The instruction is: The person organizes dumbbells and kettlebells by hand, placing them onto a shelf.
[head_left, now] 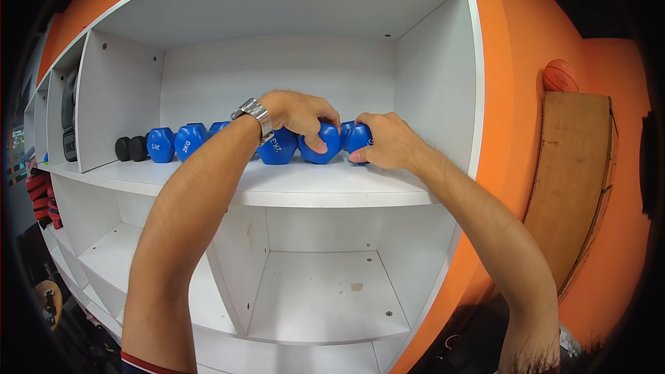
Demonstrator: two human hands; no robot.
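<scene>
A row of blue hex dumbbells stands end-on along the white shelf [332, 190]. My left hand [299, 114], with a silver watch [255, 116] on its wrist, is closed over the head of one blue dumbbell [325, 152], thumb on its front face. Just to the right, my right hand [393, 140] grips the rightmost blue dumbbell [355, 136], fingers on top and thumb low on the head. Left of my left hand sits another dumbbell [277, 151] marked 2KG. My left forearm partly covers the row.
More blue dumbbells [161, 145] and a small black pair [131, 148] sit at the shelf's left. A side panel [440, 76] bounds the right. Below is a lower compartment [325, 291]. Beyond the orange wall are a wooden board [571, 166] and a basketball [560, 75].
</scene>
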